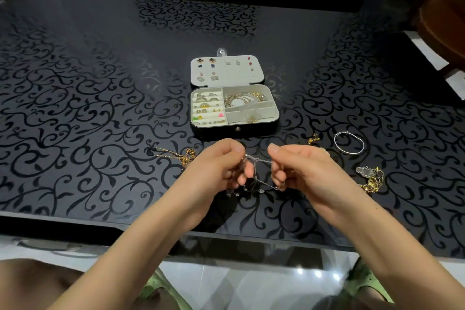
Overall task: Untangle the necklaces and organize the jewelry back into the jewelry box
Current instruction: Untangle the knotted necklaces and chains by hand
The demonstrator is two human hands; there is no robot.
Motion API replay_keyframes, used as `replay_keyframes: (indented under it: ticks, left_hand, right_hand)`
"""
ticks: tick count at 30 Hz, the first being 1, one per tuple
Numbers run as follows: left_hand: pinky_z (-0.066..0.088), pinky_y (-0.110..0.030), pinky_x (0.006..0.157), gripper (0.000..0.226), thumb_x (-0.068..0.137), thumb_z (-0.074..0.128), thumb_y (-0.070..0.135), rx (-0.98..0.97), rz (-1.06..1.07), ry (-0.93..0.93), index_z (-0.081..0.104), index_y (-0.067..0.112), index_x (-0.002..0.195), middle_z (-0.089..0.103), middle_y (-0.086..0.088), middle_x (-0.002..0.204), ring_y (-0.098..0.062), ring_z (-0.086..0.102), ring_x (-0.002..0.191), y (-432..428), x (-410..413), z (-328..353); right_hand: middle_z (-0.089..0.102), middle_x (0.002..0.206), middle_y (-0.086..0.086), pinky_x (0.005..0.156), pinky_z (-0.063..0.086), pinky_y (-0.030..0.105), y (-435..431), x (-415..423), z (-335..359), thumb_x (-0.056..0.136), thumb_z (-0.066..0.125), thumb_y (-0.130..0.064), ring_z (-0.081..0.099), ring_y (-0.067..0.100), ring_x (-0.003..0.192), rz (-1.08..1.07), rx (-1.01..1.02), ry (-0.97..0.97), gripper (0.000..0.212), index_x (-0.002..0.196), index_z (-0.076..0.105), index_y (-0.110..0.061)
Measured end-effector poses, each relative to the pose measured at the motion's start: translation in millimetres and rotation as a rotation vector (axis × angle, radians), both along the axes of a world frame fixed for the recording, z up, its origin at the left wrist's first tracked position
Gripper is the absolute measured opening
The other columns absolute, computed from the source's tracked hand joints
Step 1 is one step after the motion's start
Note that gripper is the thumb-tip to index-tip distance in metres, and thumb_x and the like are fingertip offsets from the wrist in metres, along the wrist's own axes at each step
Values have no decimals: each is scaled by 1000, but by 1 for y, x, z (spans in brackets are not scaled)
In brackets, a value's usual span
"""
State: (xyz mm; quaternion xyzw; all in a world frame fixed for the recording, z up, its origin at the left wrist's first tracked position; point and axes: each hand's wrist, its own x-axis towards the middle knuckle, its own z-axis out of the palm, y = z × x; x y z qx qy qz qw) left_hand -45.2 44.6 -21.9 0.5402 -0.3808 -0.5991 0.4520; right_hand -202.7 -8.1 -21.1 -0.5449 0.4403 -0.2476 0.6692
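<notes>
A thin silver necklace (257, 171) hangs tangled between my two hands just above the table's near part. My left hand (218, 163) pinches one end of it and my right hand (299, 166) pinches the other. Behind them the open jewelry box (275, 114) lies flat, with earrings pinned in its lid and rings, studs and gold bangles in its compartments. A gold chain (180, 155) lies left of my left hand. On the right lie a small gold piece (313, 138), a silver bangle (349, 142) and a gold chain with a clear bag (372, 178).
The black glass table (88, 98) with a scroll pattern spreads wide around the box. Its front edge runs close to my forearms. A brown chair (442, 22) stands at the far right corner. Tiled floor and my green sandals show below.
</notes>
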Motion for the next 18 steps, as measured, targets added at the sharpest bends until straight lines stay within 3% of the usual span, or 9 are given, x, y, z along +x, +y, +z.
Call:
replay_keyframes:
  ticks: [6, 12, 18]
  left_hand:
    - [29, -26, 57, 25, 97, 39, 11, -26, -13, -18, 42, 15, 73, 63, -5, 71, -12, 47, 62, 1, 3, -1]
    - [33, -19, 57, 21, 98, 41, 18, -111, -73, -128, 45, 14, 78, 65, -2, 70, -9, 51, 62, 0, 6, -4]
    - [39, -9, 54, 19, 97, 40, 17, -167, -58, -128, 46, 11, 80, 65, -4, 64, -9, 53, 58, -5, 7, -4]
  right_hand:
    - [53, 50, 4, 49, 37, 18, 6, 1, -3, 89, 59, -16, 46, 10, 48, 68, -51, 34, 17, 83, 71, -5]
    - [60, 58, 21, 51, 41, 17, 4, 1, 0, 85, 64, -13, 48, 12, 47, 94, -96, 29, 11, 85, 76, -14]
    - [63, 52, 5, 55, 44, 16, 5, 1, 0, 84, 65, -10, 55, 10, 48, 112, -291, 35, 13, 81, 76, -17]
